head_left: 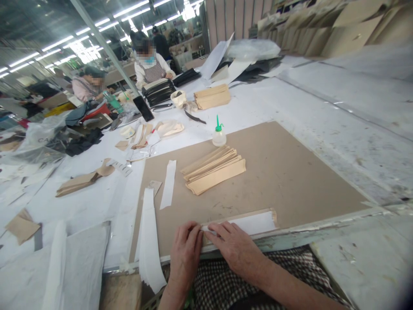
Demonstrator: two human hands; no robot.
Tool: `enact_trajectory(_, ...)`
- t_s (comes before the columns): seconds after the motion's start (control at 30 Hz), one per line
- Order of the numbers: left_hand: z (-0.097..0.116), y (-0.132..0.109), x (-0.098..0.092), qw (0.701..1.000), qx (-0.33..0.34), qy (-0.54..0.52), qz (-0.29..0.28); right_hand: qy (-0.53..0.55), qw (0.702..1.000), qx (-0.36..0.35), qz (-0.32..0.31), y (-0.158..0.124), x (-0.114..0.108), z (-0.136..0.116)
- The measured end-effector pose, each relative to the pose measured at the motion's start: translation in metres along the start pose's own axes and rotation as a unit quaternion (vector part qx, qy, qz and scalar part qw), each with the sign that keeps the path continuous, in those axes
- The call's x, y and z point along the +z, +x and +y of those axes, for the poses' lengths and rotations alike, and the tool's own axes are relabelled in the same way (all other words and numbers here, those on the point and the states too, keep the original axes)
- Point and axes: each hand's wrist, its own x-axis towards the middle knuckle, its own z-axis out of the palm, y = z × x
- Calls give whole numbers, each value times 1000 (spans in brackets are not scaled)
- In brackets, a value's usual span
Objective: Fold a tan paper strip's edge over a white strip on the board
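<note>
At the front edge of the brown board, a white strip lies on a tan strip. My left hand has its fingers closed at the left end of these strips. Beside it, my right hand presses its bent fingertips on the white strip near that same end. A fanned stack of tan strips lies beyond my hands, with a green-tipped bottle behind it. To the left are a short white strip and a bundle of long white strips hanging over the edge.
Tan pieces and grey sheets lie at the left. Farther back are a phone, black stacks and another tan stack. Two people sit across the table. Tan panels stand at the back right.
</note>
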Motion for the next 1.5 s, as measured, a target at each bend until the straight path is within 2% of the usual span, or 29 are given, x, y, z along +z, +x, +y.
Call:
enact_trajectory(0.17, 6, 2, -2, 996, 34, 68, -35, 11, 1000, 2, -4, 1, 1, 1)
enact_trajectory(0.3, 16, 4, -2, 985, 42, 147, -83, 17, 1000, 3, -7, 1, 1, 1)
enact_trajectory(0.37, 18, 5, -2, 984, 35, 150, -90, 17, 1000, 1, -8, 1, 1, 1)
enact_trajectory(0.43, 16, 7, -3, 992, 8, 93, -80, 17, 1000, 0, -10, 1, 0, 0)
enact_trajectory(0.5, 10, 7, -4, 997, -47, -10, -61, 16, 1000, 0, -9, 0, 0, 0)
enact_trajectory(0.57, 4, 5, -6, 988, -106, -104, -43, 14, 1000, 0, -8, 0, 0, 0)
enact_trajectory(0.63, 1, 2, -7, 979, -131, -150, -33, 14, 1000, 2, -7, -1, 0, 1)
enact_trajectory(0.87, 3, -9, -3, 989, -78, -126, 6, 17, 1000, 3, -7, 0, -1, 1)
enact_trajectory(1.03, 2, -10, -2, 993, -53, -104, 12, 12, 1000, 5, -10, 0, 0, 1)
enact_trajectory(1.27, 4, -10, -3, 998, -15, -59, -2, 11, 1000, 3, -4, 0, 0, 1)
enact_trajectory(1.4, 7, -12, -3, 999, 19, -17, -31, 14, 1000, 4, -1, 0, 0, 0)
enact_trajectory(1.5, 7, -10, -5, 998, 5, -44, -43, 14, 1000, 5, -4, 0, 0, 0)
